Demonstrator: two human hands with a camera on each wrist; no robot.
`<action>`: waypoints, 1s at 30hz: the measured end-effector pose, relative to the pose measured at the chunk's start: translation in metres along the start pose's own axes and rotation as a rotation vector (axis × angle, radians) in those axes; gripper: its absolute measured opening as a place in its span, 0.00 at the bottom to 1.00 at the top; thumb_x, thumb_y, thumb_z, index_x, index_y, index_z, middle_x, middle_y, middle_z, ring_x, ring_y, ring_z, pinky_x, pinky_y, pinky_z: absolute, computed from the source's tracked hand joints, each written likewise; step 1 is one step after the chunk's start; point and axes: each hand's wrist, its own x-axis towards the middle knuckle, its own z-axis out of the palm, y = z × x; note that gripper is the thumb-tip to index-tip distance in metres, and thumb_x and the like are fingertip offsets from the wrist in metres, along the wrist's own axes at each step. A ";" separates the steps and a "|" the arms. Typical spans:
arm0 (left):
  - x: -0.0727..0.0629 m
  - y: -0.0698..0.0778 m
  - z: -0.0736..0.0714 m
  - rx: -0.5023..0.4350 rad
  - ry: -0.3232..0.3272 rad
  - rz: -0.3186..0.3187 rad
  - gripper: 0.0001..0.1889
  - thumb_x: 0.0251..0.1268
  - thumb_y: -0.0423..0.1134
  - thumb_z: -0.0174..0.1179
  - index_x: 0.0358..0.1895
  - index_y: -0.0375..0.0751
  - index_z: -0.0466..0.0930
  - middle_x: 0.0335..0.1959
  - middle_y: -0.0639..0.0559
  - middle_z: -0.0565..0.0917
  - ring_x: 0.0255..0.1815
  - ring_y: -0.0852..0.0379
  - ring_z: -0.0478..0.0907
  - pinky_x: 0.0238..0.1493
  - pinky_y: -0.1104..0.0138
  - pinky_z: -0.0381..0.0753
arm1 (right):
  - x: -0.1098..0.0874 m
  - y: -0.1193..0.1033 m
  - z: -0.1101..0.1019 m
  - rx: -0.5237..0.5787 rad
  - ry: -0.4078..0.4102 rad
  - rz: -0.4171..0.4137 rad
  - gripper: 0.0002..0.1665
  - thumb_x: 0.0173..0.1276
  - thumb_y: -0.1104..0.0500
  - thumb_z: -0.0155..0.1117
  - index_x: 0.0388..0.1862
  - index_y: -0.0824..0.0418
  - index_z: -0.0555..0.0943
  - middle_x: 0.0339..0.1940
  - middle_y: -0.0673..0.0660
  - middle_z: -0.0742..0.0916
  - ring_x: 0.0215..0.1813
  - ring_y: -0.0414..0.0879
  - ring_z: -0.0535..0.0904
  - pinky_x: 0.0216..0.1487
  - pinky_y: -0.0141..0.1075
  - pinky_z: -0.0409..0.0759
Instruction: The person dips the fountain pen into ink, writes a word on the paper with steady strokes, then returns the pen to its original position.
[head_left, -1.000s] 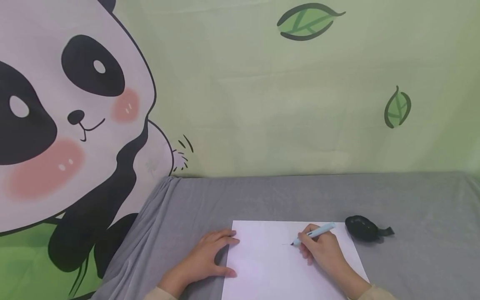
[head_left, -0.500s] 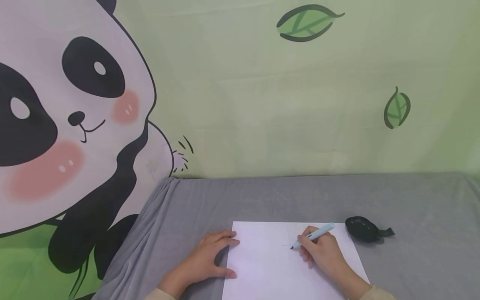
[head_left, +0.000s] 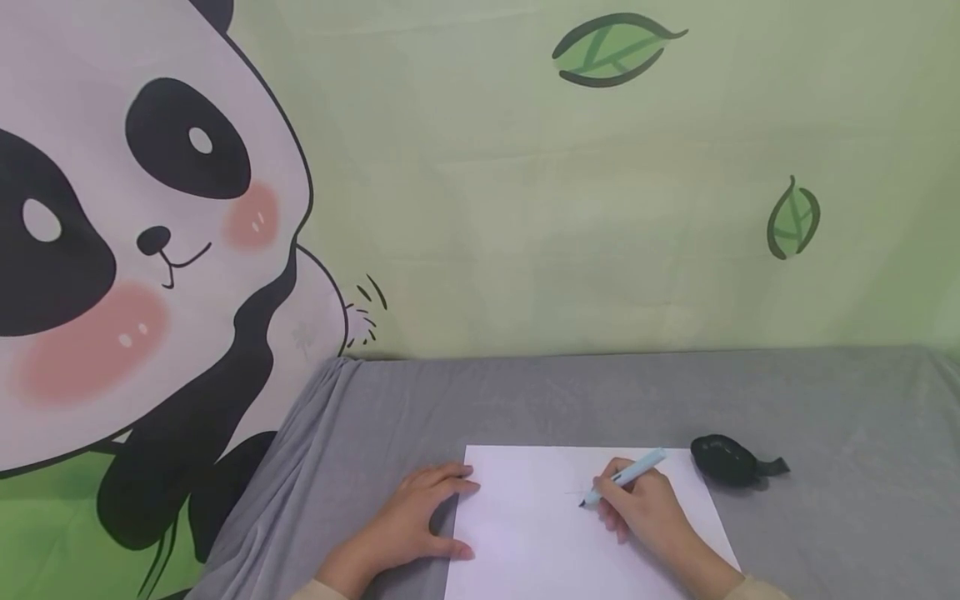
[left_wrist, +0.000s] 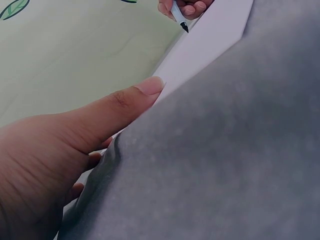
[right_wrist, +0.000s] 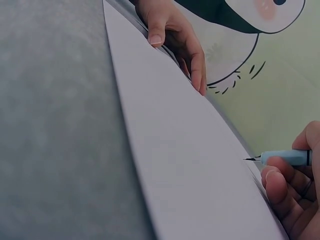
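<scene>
A white sheet of paper (head_left: 517, 525) lies on grey cloth. My right hand (head_left: 648, 508) pinches a light blue pen (head_left: 637, 467), its dark pointed tip low over the upper part of the sheet. In the right wrist view the pen (right_wrist: 285, 158) shows a slim nib; whether it touches the paper I cannot tell. A short faint line (head_left: 573, 492) is just above the tip. My left hand (head_left: 412, 517) rests at the sheet's left edge, fingers spread, thumb and fingertips on the paper. In the left wrist view its thumb (left_wrist: 125, 102) lies along the edge.
A glossy black leaf-shaped dish-like object (head_left: 723, 461) with a stubby stem lies just right of the sheet's upper corner. Grey cloth (head_left: 525, 400) covers the table and hangs in folds at the left. Behind stands a green backdrop (head_left: 487, 208) with a printed panda and leaves.
The pen tip has moved slightly down the sheet, from the faint line to just below it. The left hand stays in place. The head view has tilted up a little.
</scene>
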 end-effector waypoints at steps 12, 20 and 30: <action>-0.001 0.000 0.001 -0.018 -0.011 -0.017 0.37 0.44 0.59 0.72 0.59 0.48 0.76 0.66 0.50 0.73 0.67 0.44 0.68 0.66 0.44 0.63 | -0.002 0.000 0.001 0.018 -0.035 0.005 0.12 0.67 0.60 0.60 0.29 0.70 0.77 0.16 0.55 0.81 0.14 0.39 0.74 0.13 0.33 0.76; -0.001 0.000 0.001 -0.035 -0.023 -0.029 0.37 0.44 0.60 0.72 0.60 0.49 0.76 0.67 0.50 0.73 0.68 0.44 0.68 0.66 0.44 0.63 | -0.003 0.000 0.001 0.005 -0.053 0.002 0.13 0.67 0.60 0.60 0.28 0.69 0.76 0.16 0.55 0.81 0.14 0.38 0.74 0.13 0.31 0.75; -0.001 0.000 0.001 -0.026 -0.015 -0.021 0.37 0.44 0.59 0.72 0.60 0.49 0.76 0.67 0.50 0.73 0.68 0.45 0.68 0.66 0.44 0.63 | -0.003 -0.001 0.002 -0.018 -0.075 -0.022 0.12 0.67 0.59 0.60 0.29 0.68 0.77 0.16 0.55 0.82 0.13 0.38 0.73 0.14 0.30 0.74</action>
